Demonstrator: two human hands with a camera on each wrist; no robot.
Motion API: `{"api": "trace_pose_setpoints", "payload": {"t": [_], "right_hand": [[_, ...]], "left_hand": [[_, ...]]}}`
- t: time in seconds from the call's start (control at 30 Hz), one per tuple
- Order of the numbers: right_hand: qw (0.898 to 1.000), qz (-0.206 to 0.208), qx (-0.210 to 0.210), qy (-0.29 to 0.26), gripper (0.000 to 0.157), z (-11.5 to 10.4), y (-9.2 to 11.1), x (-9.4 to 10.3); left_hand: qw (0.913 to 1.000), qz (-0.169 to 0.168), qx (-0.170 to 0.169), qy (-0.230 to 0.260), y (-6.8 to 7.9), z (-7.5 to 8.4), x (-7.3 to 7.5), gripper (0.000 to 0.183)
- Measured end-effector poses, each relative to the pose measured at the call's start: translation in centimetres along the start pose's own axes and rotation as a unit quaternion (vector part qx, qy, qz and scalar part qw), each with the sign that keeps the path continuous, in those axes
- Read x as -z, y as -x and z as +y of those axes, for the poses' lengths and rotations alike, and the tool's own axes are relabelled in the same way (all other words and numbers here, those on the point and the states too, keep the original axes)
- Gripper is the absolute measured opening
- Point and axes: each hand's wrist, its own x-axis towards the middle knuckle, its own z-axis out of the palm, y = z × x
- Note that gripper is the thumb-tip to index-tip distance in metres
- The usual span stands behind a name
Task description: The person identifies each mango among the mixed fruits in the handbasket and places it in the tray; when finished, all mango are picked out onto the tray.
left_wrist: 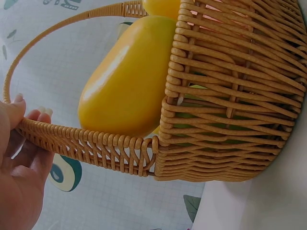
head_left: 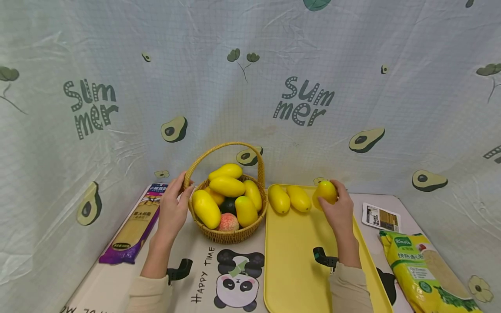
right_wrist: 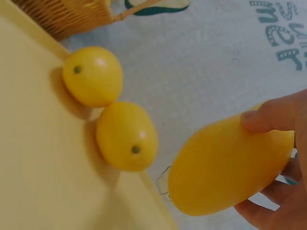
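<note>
A wicker basket [head_left: 231,237] holds several yellow mangoes [head_left: 227,186], a pinkish peach [head_left: 228,222] and a dark green fruit [head_left: 228,206] partly hidden among them. My left hand [head_left: 172,208] grips the side of the basket's arched handle [left_wrist: 86,143], thumb on one side and fingers on the other. Over the far right of a yellow tray [head_left: 301,256], my right hand [head_left: 339,208] holds a mango [right_wrist: 225,167] between thumb and fingers. Two other mangoes lie side by side at the tray's far left, one [right_wrist: 93,76] beside the other [right_wrist: 127,136].
On the left lies a purple-ended pack of noodles [head_left: 135,221]. Right of the tray are a small flat packet [head_left: 381,216] and a yellow-green Knorr bag [head_left: 424,269]. A printed curtain [head_left: 219,100] closes off the back and sides. The tablecloth shows a panda [head_left: 238,284].
</note>
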Motion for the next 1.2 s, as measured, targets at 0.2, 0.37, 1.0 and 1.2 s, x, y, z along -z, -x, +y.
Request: {"api": "trace_pose_setpoints", "payload": {"t": [0.2,0.37,1.0,1.2], "right_hand": [[0.999,-0.012,-0.044,0.026,0.062,2.0,-0.1,-0.4],[0.998,-0.020,-0.050,0.017,0.063,3.3,0.0,-0.8],[0.995,-0.018,-0.081,-0.050,0.078,5.7,-0.1,-2.6],[0.993,-0.010,-0.093,-0.067,0.077,6.4,-0.2,-2.7]], "left_hand": [[1.0000,0.001,-0.002,0.006,0.0,-0.1,0.0,0.045],[1.0000,0.002,-0.006,-0.001,0.1,-0.1,0.0,0.044],[1.0000,0.003,-0.002,-0.009,0.2,-0.3,0.0,0.045],[1.0000,0.003,-0.005,-0.003,0.1,-0.4,-0.2,0.045]]}}
